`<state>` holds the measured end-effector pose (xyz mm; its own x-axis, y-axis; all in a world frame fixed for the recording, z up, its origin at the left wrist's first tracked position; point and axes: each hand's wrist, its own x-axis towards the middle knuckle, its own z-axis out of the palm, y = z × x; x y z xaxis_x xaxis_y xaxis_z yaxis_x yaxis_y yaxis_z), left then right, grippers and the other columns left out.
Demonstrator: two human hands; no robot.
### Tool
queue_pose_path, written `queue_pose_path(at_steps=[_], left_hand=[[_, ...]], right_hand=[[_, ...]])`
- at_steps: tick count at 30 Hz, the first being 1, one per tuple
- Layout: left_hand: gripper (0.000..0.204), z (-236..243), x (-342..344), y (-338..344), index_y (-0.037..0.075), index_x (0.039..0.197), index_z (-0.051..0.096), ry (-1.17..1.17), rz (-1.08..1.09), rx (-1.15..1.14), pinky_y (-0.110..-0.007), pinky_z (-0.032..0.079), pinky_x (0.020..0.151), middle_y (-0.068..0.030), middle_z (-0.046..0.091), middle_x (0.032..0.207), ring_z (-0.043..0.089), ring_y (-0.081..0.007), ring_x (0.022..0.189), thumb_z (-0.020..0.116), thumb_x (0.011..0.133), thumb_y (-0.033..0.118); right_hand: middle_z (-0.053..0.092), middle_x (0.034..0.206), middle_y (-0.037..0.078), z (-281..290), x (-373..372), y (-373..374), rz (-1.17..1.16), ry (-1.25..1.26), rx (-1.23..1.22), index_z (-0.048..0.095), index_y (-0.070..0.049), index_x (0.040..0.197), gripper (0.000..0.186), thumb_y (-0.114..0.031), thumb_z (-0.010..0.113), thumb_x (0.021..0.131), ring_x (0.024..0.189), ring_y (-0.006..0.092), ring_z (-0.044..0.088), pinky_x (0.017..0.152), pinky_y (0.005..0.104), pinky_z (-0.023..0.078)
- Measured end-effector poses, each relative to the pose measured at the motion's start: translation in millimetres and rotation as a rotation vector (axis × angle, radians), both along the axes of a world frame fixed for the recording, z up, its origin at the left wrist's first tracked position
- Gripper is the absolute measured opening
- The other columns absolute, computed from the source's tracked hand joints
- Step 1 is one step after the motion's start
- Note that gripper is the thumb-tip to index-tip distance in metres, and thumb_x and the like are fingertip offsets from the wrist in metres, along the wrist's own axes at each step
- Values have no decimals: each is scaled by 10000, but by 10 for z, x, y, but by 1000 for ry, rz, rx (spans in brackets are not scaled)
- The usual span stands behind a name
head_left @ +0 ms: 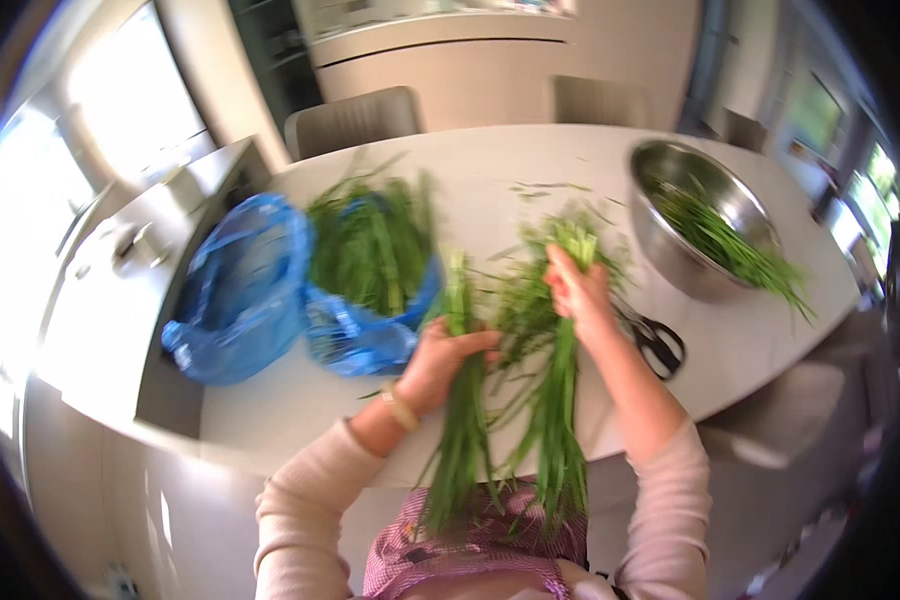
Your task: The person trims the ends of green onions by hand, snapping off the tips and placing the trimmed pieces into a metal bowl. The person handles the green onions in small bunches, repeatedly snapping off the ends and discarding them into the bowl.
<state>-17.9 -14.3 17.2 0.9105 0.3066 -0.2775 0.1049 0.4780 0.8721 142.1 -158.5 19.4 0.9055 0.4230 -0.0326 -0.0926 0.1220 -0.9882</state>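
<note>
My left hand [442, 362] is closed round a bunch of long green garlic chives [464, 420], its pale cut ends pointing away from me and its leaves hanging over the table's near edge. In my right hand [580, 290] is a second bunch of chives [558, 420], gripped just below its pale ends, the leaves trailing toward my apron. Loose green trimmings [530, 290] lie between and beyond the two hands. Black-handled scissors [658, 345] rest on the table beside my right forearm, their blades partly hidden. Both hands are slightly blurred.
A blue plastic bag [370, 340] full of chives stands at the left, next to another crumpled blue bag [240, 300]. At the right, a steel bowl [660, 235] holds chives that hang over its rim. Chairs [355, 120] stand behind the white table [300, 420].
</note>
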Motion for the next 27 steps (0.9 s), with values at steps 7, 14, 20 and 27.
queue_pose_path(at_steps=[7,14,20,27], left_hand=[[174,-157,12,73,37,935,613,-82,-46,1,-256,524,578,-30,644,818,618,-126,631,722,801,55],[248,-225,78,57,30,949,558,-159,-6,-106,-265,506,534,-46,628,786,620,-133,616,730,771,9],[258,-307,141,5,36,1011,587,-230,-15,-113,-256,505,530,-15,629,759,604,-120,583,726,794,39],[168,-307,108,64,19,1004,585,-211,-141,-76,-270,525,558,-59,650,754,608,-127,603,659,867,82]], right_hand=[[421,487,-46,-24,-314,144,344,118,-55,559,-76,632,294,-229,691,846,363,53,348,354,236,245],[377,539,-63,-7,-158,98,186,31,30,601,-55,927,265,-318,621,915,386,36,305,363,226,235],[488,627,-27,-246,-182,121,274,15,-31,569,-75,856,158,-224,606,896,441,59,422,373,237,297],[480,648,-24,-31,-242,164,259,7,13,574,-58,965,226,-282,563,934,453,68,420,378,231,327]])
